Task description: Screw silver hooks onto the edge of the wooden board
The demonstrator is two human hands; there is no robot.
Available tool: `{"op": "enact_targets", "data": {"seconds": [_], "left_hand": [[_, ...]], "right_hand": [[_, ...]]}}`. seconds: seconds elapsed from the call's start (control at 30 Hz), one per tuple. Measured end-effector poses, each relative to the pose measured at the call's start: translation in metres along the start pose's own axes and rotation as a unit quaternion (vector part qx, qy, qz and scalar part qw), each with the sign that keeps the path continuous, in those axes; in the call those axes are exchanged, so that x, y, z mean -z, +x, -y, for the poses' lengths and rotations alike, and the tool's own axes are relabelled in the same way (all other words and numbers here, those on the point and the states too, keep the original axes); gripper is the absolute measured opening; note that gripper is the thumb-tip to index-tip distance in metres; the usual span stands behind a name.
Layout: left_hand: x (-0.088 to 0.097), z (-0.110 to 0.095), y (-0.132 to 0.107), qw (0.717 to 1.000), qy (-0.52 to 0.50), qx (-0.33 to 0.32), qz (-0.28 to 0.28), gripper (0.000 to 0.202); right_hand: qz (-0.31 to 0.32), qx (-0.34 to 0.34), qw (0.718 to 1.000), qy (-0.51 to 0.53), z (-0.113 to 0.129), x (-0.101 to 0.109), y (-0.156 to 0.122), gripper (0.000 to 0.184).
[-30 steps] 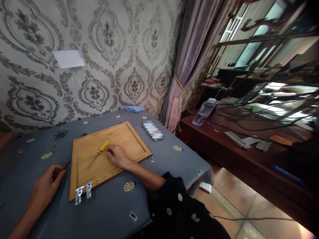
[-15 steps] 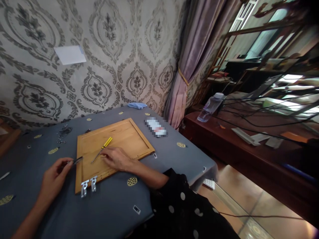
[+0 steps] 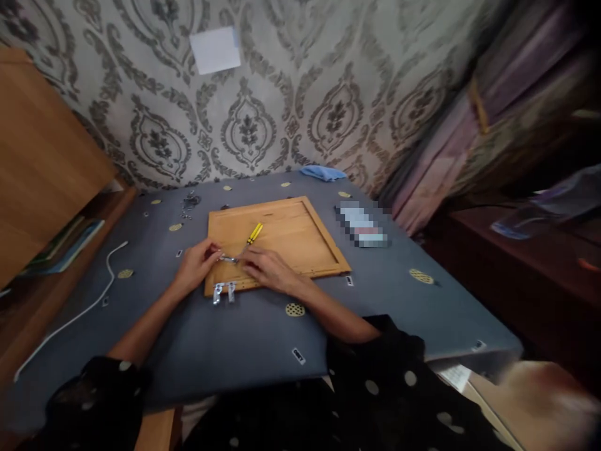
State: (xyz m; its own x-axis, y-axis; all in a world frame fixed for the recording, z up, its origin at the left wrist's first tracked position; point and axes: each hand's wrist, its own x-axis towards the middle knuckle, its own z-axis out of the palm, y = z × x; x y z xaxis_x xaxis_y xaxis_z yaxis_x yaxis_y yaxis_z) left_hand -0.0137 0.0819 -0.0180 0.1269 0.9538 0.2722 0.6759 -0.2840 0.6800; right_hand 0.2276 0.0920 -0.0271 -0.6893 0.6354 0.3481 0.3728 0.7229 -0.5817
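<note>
A wooden panel [image 3: 282,233] with a raised frame lies on the cloth-covered table. Over its left part, my left hand [image 3: 197,263] pinches a small metal hinge [image 3: 228,258], whose fine detail is blurred. The bent fingertips of my right hand [image 3: 267,269] meet the hinge's other end. Just beyond them, a yellow-handled screwdriver [image 3: 255,233] rests on the panel; its shaft tip is hidden near my right fingers. Two silvery hinges, a left one [image 3: 217,293] and a right one [image 3: 231,292], sit at the panel's near edge, jutting over the cloth.
Behind the panel, small metal parts [image 3: 191,202] lie in a cluster. A blurred-out phone-like object [image 3: 361,224] is to the right, with a blue cloth [image 3: 323,173] at the back. A white cable [image 3: 106,285] runs along the left, beside a wooden cabinet [image 3: 51,119].
The view has swung left. My left hand has brought the hinge from the panel's left edge to over the panel, meeting my right hand. The screwdriver stays roughly in place on the panel.
</note>
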Motion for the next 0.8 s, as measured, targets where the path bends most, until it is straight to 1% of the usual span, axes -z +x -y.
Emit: {"op": "enact_targets", "data": {"seconds": [0.1,0.37,0.5,0.57,0.67,0.7,0.73,0.8], "left_hand": [[-0.003,-0.002,0.003,1.0,-0.026,-0.001,0.012,0.022],[-0.009,-0.009,0.008,0.994,-0.099,-0.008,0.05,0.022],[-0.01,-0.009,0.008,0.992,-0.116,-0.008,0.053,0.021],[-0.011,-0.008,0.007,0.992,-0.119,-0.009,0.047,0.021],[-0.011,-0.007,0.006,0.992,-0.118,-0.011,0.039,0.021],[-0.011,-0.008,0.006,0.992,-0.118,-0.012,0.037,0.021],[-0.011,-0.008,0.006,0.992,-0.117,-0.013,0.036,0.021],[-0.011,-0.008,0.006,0.992,-0.117,-0.016,0.036,0.02]], "right_hand": [[0.004,0.0,1.0,-0.004,0.0,-0.001,0.0,0.027],[0.016,-0.029,0.999,-0.042,-0.003,-0.002,0.002,0.02],[0.016,-0.039,0.997,-0.058,-0.005,-0.003,0.001,0.019],[0.006,-0.045,0.997,-0.066,-0.007,-0.004,0.001,0.026],[-0.006,-0.041,0.997,-0.067,-0.011,-0.003,0.0,0.05],[-0.007,-0.038,0.997,-0.065,-0.012,-0.003,0.0,0.055],[-0.008,-0.034,0.997,-0.063,-0.012,-0.002,0.0,0.057],[-0.011,-0.027,0.998,-0.055,-0.011,-0.002,0.0,0.052]]}}
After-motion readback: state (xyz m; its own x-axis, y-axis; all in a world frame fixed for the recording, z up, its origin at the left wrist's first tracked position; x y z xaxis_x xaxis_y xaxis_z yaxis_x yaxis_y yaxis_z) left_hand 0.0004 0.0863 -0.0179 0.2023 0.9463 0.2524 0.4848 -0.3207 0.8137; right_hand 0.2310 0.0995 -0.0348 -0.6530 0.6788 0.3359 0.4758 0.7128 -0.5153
